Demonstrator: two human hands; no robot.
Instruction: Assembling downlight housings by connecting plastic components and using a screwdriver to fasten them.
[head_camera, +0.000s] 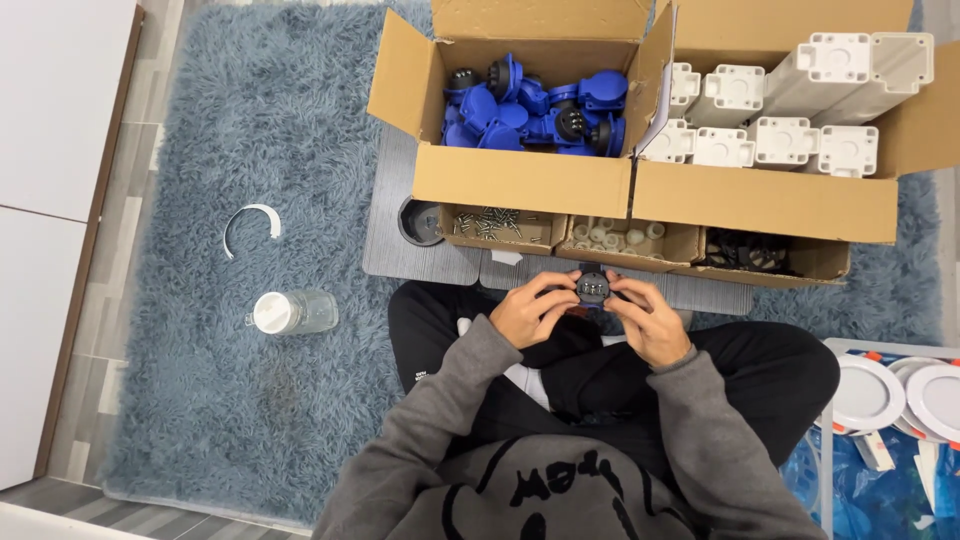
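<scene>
Left hand (528, 312) and right hand (652, 318) both closed around small round black plastic socket part (592, 288), held over lap, just before low cardboard tray of screws (500, 228). Open cardboard box of blue plastic caps (530, 110) behind tray, on shaggy grey-blue rug (260, 120).

Shaggy rug (200, 400) — boxes (520, 180), jar (295, 312).
</scene>
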